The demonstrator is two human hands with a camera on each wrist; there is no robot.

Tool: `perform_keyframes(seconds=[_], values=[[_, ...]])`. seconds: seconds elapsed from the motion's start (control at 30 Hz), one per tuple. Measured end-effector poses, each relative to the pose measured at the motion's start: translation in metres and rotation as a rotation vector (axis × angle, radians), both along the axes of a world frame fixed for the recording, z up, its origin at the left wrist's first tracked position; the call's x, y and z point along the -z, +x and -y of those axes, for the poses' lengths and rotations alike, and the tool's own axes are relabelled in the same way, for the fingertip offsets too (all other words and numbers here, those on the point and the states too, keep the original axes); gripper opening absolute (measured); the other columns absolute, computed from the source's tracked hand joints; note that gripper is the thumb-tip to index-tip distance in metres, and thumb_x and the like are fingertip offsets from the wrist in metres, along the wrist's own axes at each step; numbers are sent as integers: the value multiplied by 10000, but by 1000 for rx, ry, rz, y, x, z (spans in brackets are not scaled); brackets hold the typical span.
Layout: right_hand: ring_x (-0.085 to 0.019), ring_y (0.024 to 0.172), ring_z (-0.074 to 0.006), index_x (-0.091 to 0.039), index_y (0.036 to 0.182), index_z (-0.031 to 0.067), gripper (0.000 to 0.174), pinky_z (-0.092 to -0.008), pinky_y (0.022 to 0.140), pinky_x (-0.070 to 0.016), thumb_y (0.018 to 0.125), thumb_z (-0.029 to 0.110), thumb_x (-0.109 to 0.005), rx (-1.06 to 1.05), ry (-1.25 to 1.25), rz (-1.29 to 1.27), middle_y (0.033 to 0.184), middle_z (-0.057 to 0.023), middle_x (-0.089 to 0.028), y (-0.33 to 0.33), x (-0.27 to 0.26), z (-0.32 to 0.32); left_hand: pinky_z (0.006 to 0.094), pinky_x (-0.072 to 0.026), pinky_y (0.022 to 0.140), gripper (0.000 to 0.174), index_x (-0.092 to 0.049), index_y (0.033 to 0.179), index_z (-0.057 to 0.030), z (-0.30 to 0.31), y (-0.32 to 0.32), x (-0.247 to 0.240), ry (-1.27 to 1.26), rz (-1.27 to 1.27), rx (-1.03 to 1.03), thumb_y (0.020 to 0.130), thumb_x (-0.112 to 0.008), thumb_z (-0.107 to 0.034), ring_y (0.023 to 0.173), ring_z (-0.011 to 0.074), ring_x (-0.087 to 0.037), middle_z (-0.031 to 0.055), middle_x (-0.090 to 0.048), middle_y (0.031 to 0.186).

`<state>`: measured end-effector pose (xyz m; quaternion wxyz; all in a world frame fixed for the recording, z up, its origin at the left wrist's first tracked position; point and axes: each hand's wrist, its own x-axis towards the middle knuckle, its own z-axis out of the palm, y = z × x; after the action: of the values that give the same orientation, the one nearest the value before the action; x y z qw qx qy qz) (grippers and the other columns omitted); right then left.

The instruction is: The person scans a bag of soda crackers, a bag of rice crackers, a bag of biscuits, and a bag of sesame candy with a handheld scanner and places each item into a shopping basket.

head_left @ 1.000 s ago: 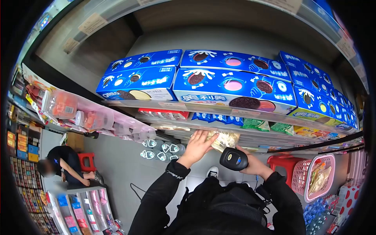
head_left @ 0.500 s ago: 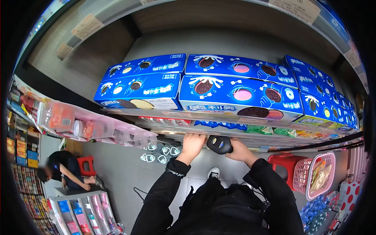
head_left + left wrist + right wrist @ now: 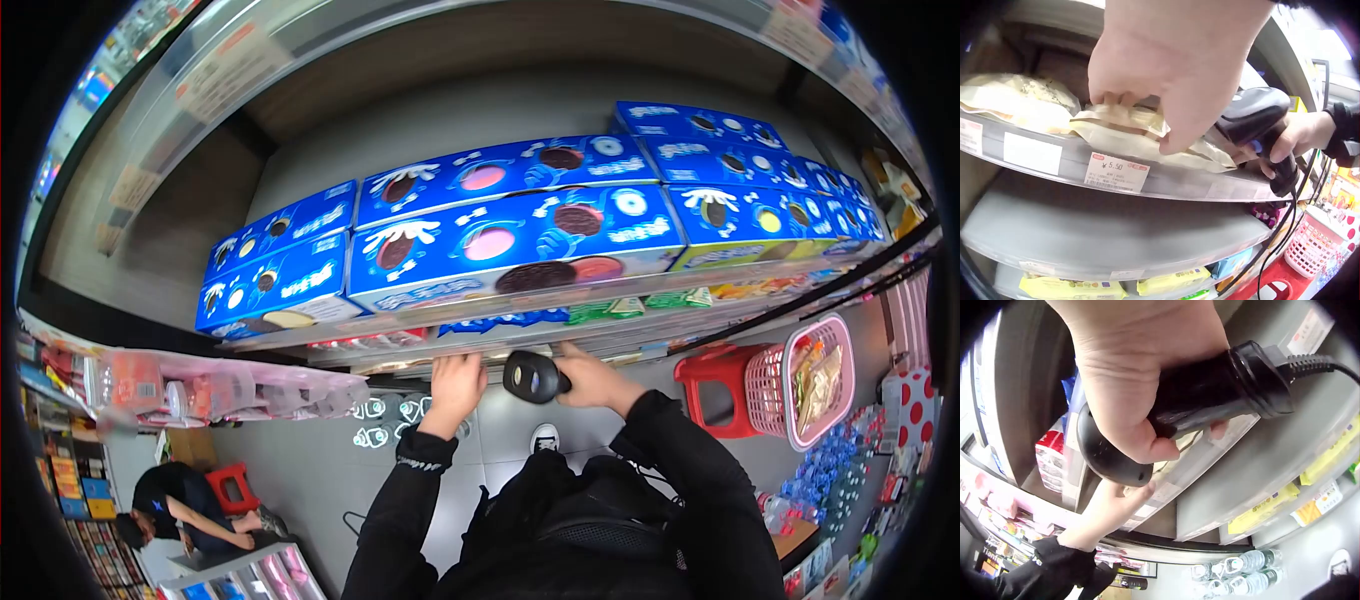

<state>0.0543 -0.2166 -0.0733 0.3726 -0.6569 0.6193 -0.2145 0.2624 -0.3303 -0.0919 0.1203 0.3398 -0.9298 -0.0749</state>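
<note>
My left hand (image 3: 1160, 69) grips a cream-coloured packet (image 3: 1129, 139) lying at the front of a grey shelf, fingers over its top and thumb on the near side. Another pale packet (image 3: 1019, 100) lies to its left. In my right hand (image 3: 1141, 381) is a black barcode scanner (image 3: 1204, 394) with a cable, thumb and fingers wrapped round its handle. The scanner's head is close beside the left hand. Seen from the head view, the left hand (image 3: 460, 387) and right hand (image 3: 597, 380) are just below the upper shelf's edge, which hides the packet.
Blue cookie boxes (image 3: 510, 245) fill the shelf above. A price label (image 3: 1116, 173) sits on the shelf edge below the packet. A pink basket (image 3: 800, 385) rests by a red stool (image 3: 715, 390) at right. A seated person (image 3: 190, 510) is at lower left.
The packet, earlier held out below the scanner, is now at the shelf front with the left hand on it. Both hands and the scanner have shifted left in the head view, which has also turned.
</note>
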Motion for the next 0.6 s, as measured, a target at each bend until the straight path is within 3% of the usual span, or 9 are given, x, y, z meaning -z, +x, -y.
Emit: perform_keyframes(seconds=[0.03, 0.07, 0.1, 0.17, 0.23, 0.27, 0.4, 0.6], values=[[-359, 1119, -361, -529, 973, 32, 443, -364, 937, -313, 549, 124, -619, -3, -68, 1, 1200, -273, -347, -5, -3, -17, 459, -320, 866, 459, -467, 1093, -62, -5, -2, -7, -20, -3, 12, 664, -595, -164, 975, 380, -418, 212, -450, 1017], [-390, 1092, -360, -532, 928, 16, 393, -365, 890, -348, 559, 125, -610, -38, -46, 50, 1221, -281, -321, -13, -11, -35, 479, -271, 912, 531, -408, 1165, -57, -13, -2, -11, 26, -24, 6, 674, -581, -159, 1035, 404, -363, 235, -404, 1067], [-422, 1065, -358, -536, 884, 0, 345, -367, 843, -384, 570, 126, -601, -67, -24, 98, 1241, -289, -296, -21, -21, -55, 481, -268, 918, 495, -419, 1131, -32, -24, -4, -17, 4, -66, -7, 674, -563, -158, 1032, 412, -370, 250, -410, 1065], [-484, 988, -336, -537, 906, 5, 365, -359, 810, -399, 570, 130, -606, -17, -81, 120, 1168, -243, -410, -33, -26, -101, 454, -316, 885, 436, -443, 1100, -30, -43, -5, -27, 108, -230, 68, 680, -546, -85, 1011, 383, -407, 226, -412, 1105], [-526, 882, -321, -536, 925, 7, 383, -345, 762, -416, 569, 127, -609, 74, 167, 248, 1006, -190, -529, -48, -61, -141, 387, -406, 783, 316, -507, 1004, -25, -68, -5, -26, 220, -276, 134, 689, -522, -51, 922, 336, -490, 176, -490, 1042], [-552, 785, -286, -509, 981, 11, 424, -330, 706, -425, 584, 115, -615, 130, 162, 220, 882, -149, -567, -55, -57, -168, 372, -440, 709, 266, -523, 965, -25, -78, -8, -26, 340, -254, 193, 701, -514, -57, 841, 325, -531, 160, -536, 960], [-548, 717, -169, -509, 962, 7, 381, -292, 671, -433, 618, 105, -643, 474, 76, 343, 809, -122, -593, -72, -74, -254, 350, -461, 651, 238, -570, 946, -74, -123, -26, -5, 591, 30, 323, 726, -544, -162, 751, 272, -573, 129, -584, 875], [-563, 760, -183, -513, 970, -5, 394, -288, 708, -436, 599, 70, -621, 737, 53, 328, 836, -117, -600, -100, -101, -355, 341, -462, 651, 250, -573, 957, -81, -188, -101, -20, 603, 151, 428, 736, -538, -194, 750, 251, -583, 120, -586, 885]])
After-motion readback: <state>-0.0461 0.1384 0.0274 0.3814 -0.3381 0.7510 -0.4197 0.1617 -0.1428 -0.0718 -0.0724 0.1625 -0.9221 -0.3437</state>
